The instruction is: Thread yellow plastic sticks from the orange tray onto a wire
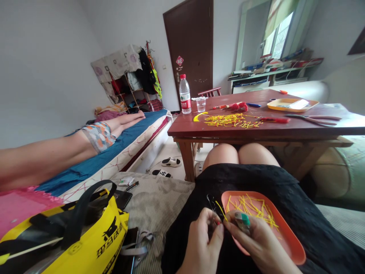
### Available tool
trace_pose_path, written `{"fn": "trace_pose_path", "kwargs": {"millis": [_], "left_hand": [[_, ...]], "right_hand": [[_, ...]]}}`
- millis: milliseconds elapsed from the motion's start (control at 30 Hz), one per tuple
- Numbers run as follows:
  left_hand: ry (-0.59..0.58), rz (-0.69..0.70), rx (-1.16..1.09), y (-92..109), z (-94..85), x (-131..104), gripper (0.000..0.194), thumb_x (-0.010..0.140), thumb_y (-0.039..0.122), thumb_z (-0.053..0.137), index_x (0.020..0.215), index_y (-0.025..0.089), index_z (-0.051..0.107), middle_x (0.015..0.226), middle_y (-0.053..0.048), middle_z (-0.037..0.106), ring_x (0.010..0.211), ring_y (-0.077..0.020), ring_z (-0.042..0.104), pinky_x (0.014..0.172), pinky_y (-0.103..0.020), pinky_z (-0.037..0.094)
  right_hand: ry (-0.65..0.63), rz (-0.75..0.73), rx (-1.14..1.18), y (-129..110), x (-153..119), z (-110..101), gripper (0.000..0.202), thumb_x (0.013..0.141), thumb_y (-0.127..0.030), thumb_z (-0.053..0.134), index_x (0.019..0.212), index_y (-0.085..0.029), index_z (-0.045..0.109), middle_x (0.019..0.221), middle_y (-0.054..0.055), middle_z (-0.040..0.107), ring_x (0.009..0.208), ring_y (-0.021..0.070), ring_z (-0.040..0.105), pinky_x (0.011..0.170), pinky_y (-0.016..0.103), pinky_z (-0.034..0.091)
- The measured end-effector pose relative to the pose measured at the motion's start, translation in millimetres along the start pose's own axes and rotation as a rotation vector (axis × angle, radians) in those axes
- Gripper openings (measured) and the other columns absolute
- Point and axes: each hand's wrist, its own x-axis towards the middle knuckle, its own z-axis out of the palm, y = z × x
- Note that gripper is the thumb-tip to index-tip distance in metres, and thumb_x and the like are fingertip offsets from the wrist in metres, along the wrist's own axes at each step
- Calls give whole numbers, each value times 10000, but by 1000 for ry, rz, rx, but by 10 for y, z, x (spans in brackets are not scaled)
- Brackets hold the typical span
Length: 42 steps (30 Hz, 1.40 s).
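Seemingly early on, both hands pinch shut, left hand [201, 243] on a wire hook [211, 205], right hand [253, 239] on one strip [221, 210], many strips [252, 207] left in the tray [288, 243].

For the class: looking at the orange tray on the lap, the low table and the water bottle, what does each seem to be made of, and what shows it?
Orange tray: probably plastic, with a smooth, evenly coloured surface and a rounded moulded rim.
Table: looks like wood with a glossy reddish-brown finish; the top reflects light and the legs look solid.
Water bottle: clear plastic, it seems, see-through with a red cap and printed label.
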Motion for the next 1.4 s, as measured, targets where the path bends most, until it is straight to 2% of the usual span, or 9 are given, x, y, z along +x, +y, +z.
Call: {"fn": "trace_pose_path", "kwargs": {"millis": [167,267,367,500,700,833,967,1300,1400], "left_hand": [[-45,-14,62,17,-34,20,154,819,293,433,726,182,485,690,-26,566,645,-148,502,623,-234,365],[-63,-41,46,20,-54,29,130,807,269,439,723,179,482,665,-12,532,635,-139,481,630,-236,361],[-139,-51,-107,-6,-60,41,128,810,274,422,726,180,444,591,26,445,546,-108,410,560,-223,343],[-195,-82,-310,-69,-45,48,152,827,311,411,745,183,397,541,59,392,482,-78,334,499,-203,294],[-119,-94,-377,-118,-20,37,254,821,411,454,726,195,362,545,72,365,480,-66,309,482,-193,258],[-85,-63,-269,-91,-8,27,274,828,434,435,709,199,357,542,64,374,489,-79,341,498,-205,291],[-64,-52,-174,-82,-7,21,253,832,414,421,707,200,364,552,55,387,501,-92,369,510,-214,315],[75,-56,-284,-81,10,6,282,749,433,560,652,190,455,561,36,435,519,-98,372,519,-208,311],[51,-64,-264,-91,7,4,264,744,424,567,660,191,477,570,28,453,531,-105,385,528,-213,318]], "right_hand": [[27,-56,-179,48,-13,15,238,771,-386,522,679,-167,536,621,1,524,591,131,436,556,238,331],[-41,111,127,67,-15,16,328,702,-478,593,675,-167,492,548,-49,407,476,74,325,457,209,270],[-157,281,477,86,-17,1,379,671,-513,623,705,-167,471,531,-80,365,394,25,228,399,186,193],[-175,291,619,86,-13,-16,364,665,-462,668,687,-150,483,546,-67,411,385,5,251,398,176,196],[-2,250,506,47,43,19,464,580,-542,697,698,-137,505,397,-100,321,340,13,226,363,173,159],[-23,224,436,31,69,39,462,594,-560,672,647,-127,523,385,-94,316,324,12,225,354,179,180],[-11,247,400,2,65,42,519,541,-601,677,668,-117,542,400,-85,334,334,16,240,355,178,184],[34,238,360,-27,39,45,536,518,-625,673,676,-131,539,405,-107,263,352,17,195,368,179,132],[36,223,353,-25,45,43,537,512,-631,672,666,-134,540,417,-105,260,357,15,193,371,178,126]]}}
